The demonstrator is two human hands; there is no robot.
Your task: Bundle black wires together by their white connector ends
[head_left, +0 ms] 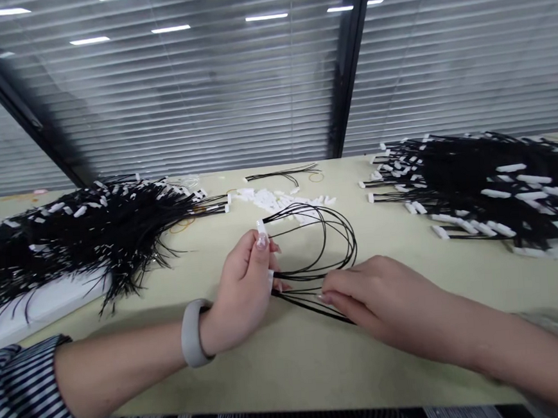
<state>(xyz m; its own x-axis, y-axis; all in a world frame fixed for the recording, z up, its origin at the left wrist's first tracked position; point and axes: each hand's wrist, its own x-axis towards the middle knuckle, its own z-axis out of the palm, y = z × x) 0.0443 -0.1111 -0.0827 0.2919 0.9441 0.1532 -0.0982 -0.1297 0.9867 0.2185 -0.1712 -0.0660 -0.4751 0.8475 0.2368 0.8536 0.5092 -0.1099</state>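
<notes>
Centrally: one looped bundle of black cords (pixel 332 243), resting on the pale surface (pixel 291 362) between both hands. Left hand (pixel 246 282), grey wristband (pixel 192 335): grip closed on the bundle's ends, white tag (pixel 260 226) upright at the fingertips. Right hand (pixel 377 298): fingertips touching the cords; whether its grip is closed, cannot tell. Left cord pile (pixel 92 230), right cord pile (pixel 490 192), and loose white tags (pixel 283 202) lie beyond.
</notes>
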